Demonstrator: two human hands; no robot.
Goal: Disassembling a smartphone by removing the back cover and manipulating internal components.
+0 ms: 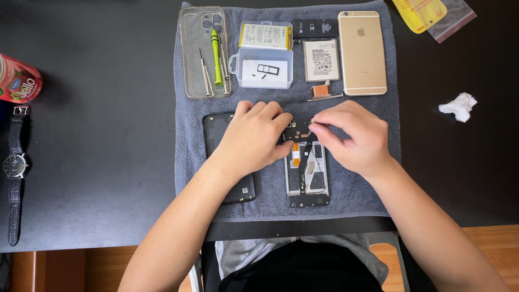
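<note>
An opened phone body [306, 173] with exposed boards and an orange flex strip lies on a grey towel [367, 189] in the middle of the head view. My left hand [255, 135] rests on its upper left edge, fingers curled, steadying it. My right hand [354, 135] pinches a small thin tool or part at the phone's top; what it holds is too small to tell. A black back cover [216, 132] lies under my left hand and wrist.
A clear phone case [190, 59] holds a green screwdriver [217, 57] and thin picks. Beside it on the towel: a small clear plastic box [265, 67], two batteries, a gold phone [362, 51]. A wristwatch [15, 165], a can [19, 78], a crumpled tissue [458, 105] lie on the black table.
</note>
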